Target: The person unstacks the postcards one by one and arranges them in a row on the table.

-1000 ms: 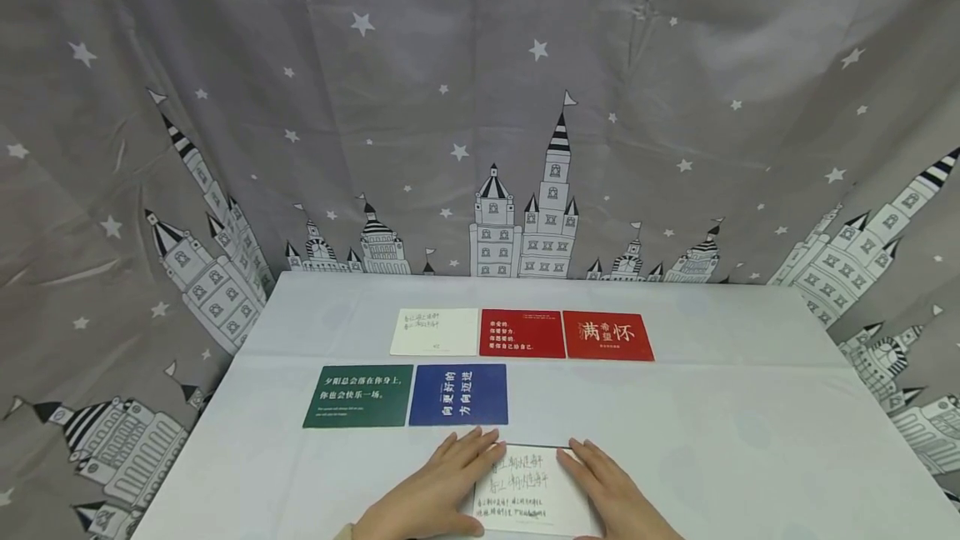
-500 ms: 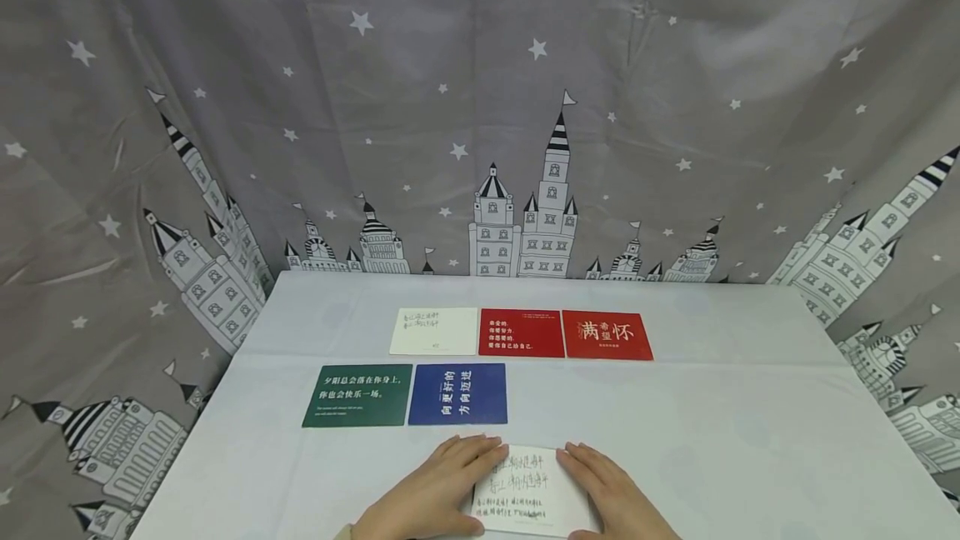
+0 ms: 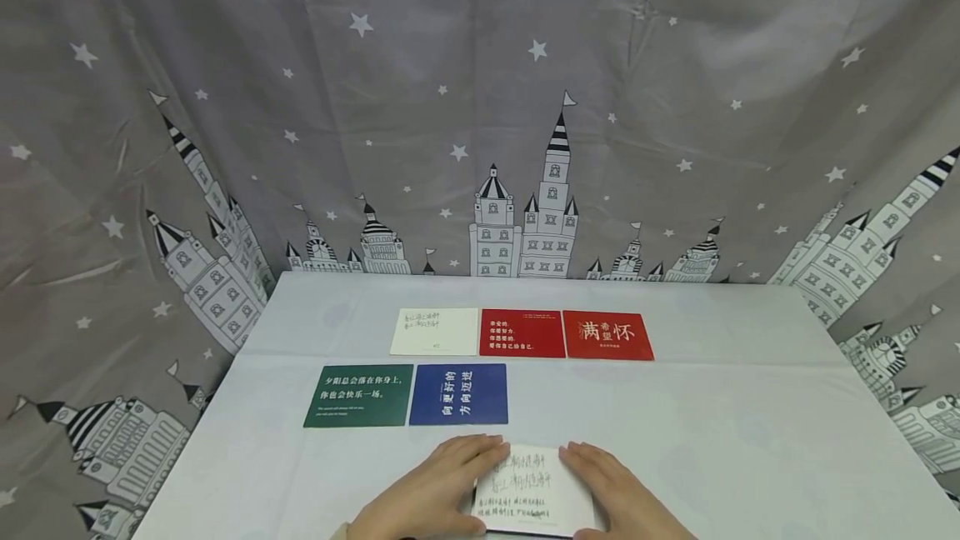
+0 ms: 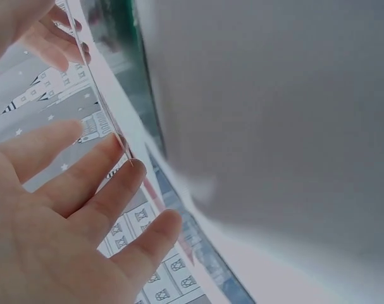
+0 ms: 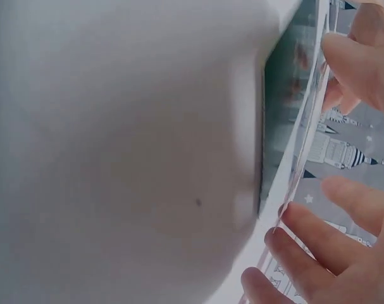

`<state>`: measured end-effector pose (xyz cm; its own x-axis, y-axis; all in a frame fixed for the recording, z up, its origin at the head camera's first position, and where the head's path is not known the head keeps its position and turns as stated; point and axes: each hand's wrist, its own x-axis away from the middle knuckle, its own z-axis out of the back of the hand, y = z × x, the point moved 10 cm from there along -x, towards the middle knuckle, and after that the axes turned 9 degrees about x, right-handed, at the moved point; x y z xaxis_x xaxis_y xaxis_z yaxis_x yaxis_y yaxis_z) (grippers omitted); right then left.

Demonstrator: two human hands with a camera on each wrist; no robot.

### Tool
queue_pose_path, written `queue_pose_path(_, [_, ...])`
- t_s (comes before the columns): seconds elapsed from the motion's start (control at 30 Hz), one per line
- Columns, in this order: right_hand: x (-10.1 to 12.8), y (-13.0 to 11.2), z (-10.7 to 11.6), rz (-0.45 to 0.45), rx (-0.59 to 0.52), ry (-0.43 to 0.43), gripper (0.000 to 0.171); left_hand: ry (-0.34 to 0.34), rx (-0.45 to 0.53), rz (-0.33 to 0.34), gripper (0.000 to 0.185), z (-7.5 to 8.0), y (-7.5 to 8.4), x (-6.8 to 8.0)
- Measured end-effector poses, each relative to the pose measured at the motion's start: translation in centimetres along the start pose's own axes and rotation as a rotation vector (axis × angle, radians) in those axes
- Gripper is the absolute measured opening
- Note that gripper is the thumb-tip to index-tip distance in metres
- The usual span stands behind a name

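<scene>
A white card with handwritten lines (image 3: 532,490) is between my two hands near the table's front edge. My left hand (image 3: 431,494) grips its left side, fingertips at the far corner and thumb at the near edge. Mirroring this, my right hand (image 3: 618,494) holds the right side. In the left wrist view the card appears edge-on as a thin line across the left fingertips. Beneath the card, a dark green glossy surface (image 4: 130,63) shows, and in the right wrist view this green surface (image 5: 283,95) reflects fingers.
Beyond the hands lie a green card (image 3: 358,396) and a blue card (image 3: 459,394). Farther back, a white written card (image 3: 450,340), a red card (image 3: 540,323) and another red card (image 3: 626,350) form a row. A grey castle-print curtain (image 3: 420,48) rises behind the table (image 3: 712,415).
The dark line at the white card's far edge has gone, and a dark line now shows under its near edge. The right hand's fingers have shifted slightly; the other cards stay put.
</scene>
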<state>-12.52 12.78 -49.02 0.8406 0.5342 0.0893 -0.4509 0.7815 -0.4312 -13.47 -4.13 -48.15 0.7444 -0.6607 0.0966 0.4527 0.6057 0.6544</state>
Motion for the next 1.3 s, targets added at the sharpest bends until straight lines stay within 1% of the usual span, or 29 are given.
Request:
queue_pose_path(0.07, [-0.1,0.2,-0.1,-0.033,-0.030,-0.053,0.092,0.019,-0.055,-0.061,0.087,0.4,0.6,-0.1])
queue_pose_path(0.13, [-0.3,0.5,0.0,-0.057,-0.052,-0.084,0.090,0.038,-0.085,-0.109,0.087,0.9,1.1,-0.2])
queue_pose_path(0.2, [-0.4,0.7,0.2,-0.070,-0.066,-0.088,0.090,0.058,-0.109,-0.150,0.087,1.2,1.6,-0.3])
queue_pose_path(0.27, [-0.6,0.9,0.6,-0.071,-0.075,-0.078,0.091,0.069,-0.122,-0.166,0.086,1.5,1.7,-0.5])
queue_pose_path(0.43, [-0.9,1.5,1.5,-0.075,-0.059,-0.049,0.090,0.091,-0.140,-0.174,0.084,2.0,1.8,-1.1])
queue_pose_path(0.63, [-1.5,2.2,2.5,-0.099,0.001,-0.013,0.090,0.088,-0.123,-0.148,0.084,2.3,1.5,-2.1])
queue_pose_path(0.87, [-1.6,2.3,3.7,-0.025,0.089,0.072,0.086,0.086,-0.123,-0.171,0.084,2.8,1.6,-2.9])
queue_pose_path(1.13, [-2.1,2.8,4.5,0.006,0.114,0.095,0.086,0.084,-0.144,-0.174,0.083,2.9,1.3,-4.0])
queue_pose_path(1.3, [-2.6,3.6,4.7,-0.006,0.112,0.094,0.086,0.071,-0.155,-0.171,0.084,2.9,1.1,-4.9])
